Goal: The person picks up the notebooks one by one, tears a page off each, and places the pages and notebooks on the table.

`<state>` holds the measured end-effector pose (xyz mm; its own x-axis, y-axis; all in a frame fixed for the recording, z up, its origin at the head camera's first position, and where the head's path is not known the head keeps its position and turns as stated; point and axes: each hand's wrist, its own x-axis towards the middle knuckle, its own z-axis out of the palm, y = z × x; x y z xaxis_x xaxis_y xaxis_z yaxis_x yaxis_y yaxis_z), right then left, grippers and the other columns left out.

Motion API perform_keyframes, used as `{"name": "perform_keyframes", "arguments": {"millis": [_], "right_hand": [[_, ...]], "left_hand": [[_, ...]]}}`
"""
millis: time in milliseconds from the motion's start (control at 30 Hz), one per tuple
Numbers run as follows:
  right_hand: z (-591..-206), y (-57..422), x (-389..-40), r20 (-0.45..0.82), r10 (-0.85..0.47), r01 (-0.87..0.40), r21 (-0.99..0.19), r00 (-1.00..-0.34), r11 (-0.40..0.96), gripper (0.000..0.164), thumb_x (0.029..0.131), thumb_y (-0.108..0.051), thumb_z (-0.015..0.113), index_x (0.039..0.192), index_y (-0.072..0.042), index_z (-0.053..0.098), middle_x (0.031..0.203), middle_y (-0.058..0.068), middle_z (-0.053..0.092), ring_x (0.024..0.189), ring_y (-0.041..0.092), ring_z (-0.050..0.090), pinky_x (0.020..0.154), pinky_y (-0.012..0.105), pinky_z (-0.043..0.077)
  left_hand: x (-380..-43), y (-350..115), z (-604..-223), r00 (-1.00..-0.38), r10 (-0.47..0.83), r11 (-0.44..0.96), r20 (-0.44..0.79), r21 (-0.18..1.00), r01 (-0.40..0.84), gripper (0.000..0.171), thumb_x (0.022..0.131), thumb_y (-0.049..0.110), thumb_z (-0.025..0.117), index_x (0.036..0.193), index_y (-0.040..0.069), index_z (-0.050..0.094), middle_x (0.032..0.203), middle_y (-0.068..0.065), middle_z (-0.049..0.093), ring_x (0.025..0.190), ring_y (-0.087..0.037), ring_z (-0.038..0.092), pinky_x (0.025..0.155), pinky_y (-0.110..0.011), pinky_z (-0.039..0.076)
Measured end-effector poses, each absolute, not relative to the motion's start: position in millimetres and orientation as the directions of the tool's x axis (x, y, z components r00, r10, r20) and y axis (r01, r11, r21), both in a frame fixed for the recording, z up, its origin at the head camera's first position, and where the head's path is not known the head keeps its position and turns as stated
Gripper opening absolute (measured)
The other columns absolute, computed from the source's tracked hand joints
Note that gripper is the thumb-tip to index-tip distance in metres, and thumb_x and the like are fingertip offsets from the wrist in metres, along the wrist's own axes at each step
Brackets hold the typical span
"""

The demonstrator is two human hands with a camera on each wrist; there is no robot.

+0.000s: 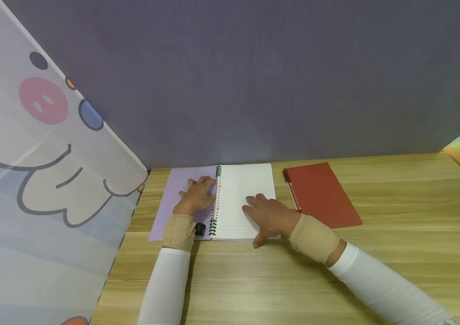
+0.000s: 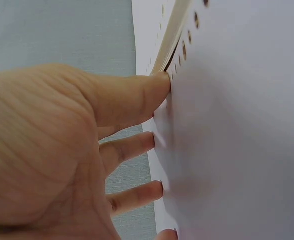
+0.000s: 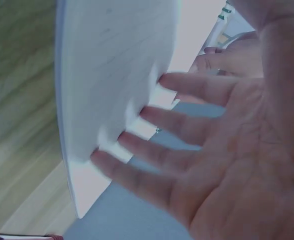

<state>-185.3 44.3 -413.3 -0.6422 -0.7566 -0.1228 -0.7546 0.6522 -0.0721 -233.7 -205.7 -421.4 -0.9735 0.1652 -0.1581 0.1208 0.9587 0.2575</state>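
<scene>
Pressing looks like the step in hand. Right hand (image 1: 272, 217): fingers fanned out, near straight, gripping nothing, fingertips (image 3: 168, 80) on the white page (image 1: 235, 194), palm raised off it. Right thumb sits by the page's lower edge, apart from the fingers. Left hand (image 1: 196, 196) also holds nothing: fingers spread, tips down on the left side of the binding. Left wrist view is too close-up to be sure whether that thumb touches the coil or just the edge by the row of holes.

To do it well, I'd keep both loads light and even: left tips steady next to the green coil (image 1: 213, 227), right hand smoothing from the binding out to the free edge, no sideways drag on the punched holes. Finger pads would likely dent paper less than tips.

Position: spiral notebook (image 1: 230, 231) lies spread on the wooden table (image 1: 254, 284), right under both hands, lilac cover (image 1: 165, 216) beneath the left, page beneath the right. Red notebook (image 1: 323, 192) sits just beyond the right wrist, a narrow gap from the page.
</scene>
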Motion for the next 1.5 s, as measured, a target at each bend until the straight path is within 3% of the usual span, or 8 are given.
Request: {"name": "perform_keyframes", "arguments": {"millis": [167,567,967,1233,1367,1500], "right_hand": [[-413,42,-184,-0.095,-0.786,-0.786,-0.037,-0.611,0.616,0.074,0.054,-0.059,0.076,0.110,-0.016,0.057,0.108,-0.001,0.046,0.095,0.020,0.045,0.070,0.030,0.044],[-408,44,-185,-0.097,-0.810,-0.808,-0.068,-0.578,0.585,0.062,0.059,-0.053,0.077,0.106,-0.015,0.061,0.113,0.003,0.051,0.105,0.023,0.049,0.082,0.031,0.042],[-402,53,-187,-0.114,-0.816,-0.789,-0.214,-0.566,0.577,0.044,0.065,-0.042,0.076,0.098,-0.014,0.065,0.128,0.010,0.051,0.121,0.025,0.043,0.096,0.034,0.032],[-401,61,-189,-0.119,-0.812,-0.762,-0.291,-0.571,0.579,0.021,0.072,-0.022,0.062,0.092,-0.017,0.064,0.131,0.008,0.048,0.122,0.022,0.043,0.094,0.033,0.033],[-407,70,-196,-0.061,-0.818,-0.751,-0.361,-0.573,0.553,0.015,0.078,-0.014,0.054,0.090,-0.018,0.062,0.120,0.001,0.055,0.111,0.016,0.050,0.088,0.030,0.036],[-414,83,-209,0.040,-0.787,-0.727,-0.414,-0.616,0.548,0.014,0.084,-0.017,0.054,0.095,-0.018,0.063,0.102,-0.009,0.060,0.092,0.010,0.054,0.081,0.028,0.039]], "left_hand": [[-234,-206,-421,-0.974,0.164,0.959,-0.153,0.257,0.122,0.052,0.091,0.035,0.050,0.140,0.029,0.035,0.147,0.005,0.025,0.125,-0.032,0.022,0.083,-0.073,0.018],[-234,-207,-422,-0.974,0.163,0.956,-0.156,0.268,0.117,0.052,0.091,0.035,0.049,0.141,0.028,0.035,0.148,0.004,0.024,0.125,-0.033,0.021,0.083,-0.073,0.018],[-233,-205,-421,-0.973,0.168,0.954,-0.160,0.277,0.119,0.052,0.091,0.035,0.049,0.141,0.029,0.035,0.148,0.005,0.024,0.124,-0.032,0.022,0.084,-0.072,0.017],[-234,-205,-420,-0.973,0.161,0.955,-0.166,0.276,0.111,0.052,0.091,0.035,0.050,0.140,0.029,0.035,0.148,0.005,0.024,0.125,-0.032,0.022,0.084,-0.072,0.017],[-234,-205,-420,-0.973,0.161,0.955,-0.163,0.276,0.111,0.052,0.091,0.034,0.050,0.140,0.029,0.035,0.148,0.006,0.024,0.124,-0.031,0.022,0.084,-0.072,0.018],[-234,-206,-421,-0.973,0.163,0.954,-0.161,0.277,0.114,0.052,0.091,0.034,0.050,0.140,0.029,0.036,0.147,0.006,0.025,0.124,-0.032,0.022,0.083,-0.072,0.018]]}}
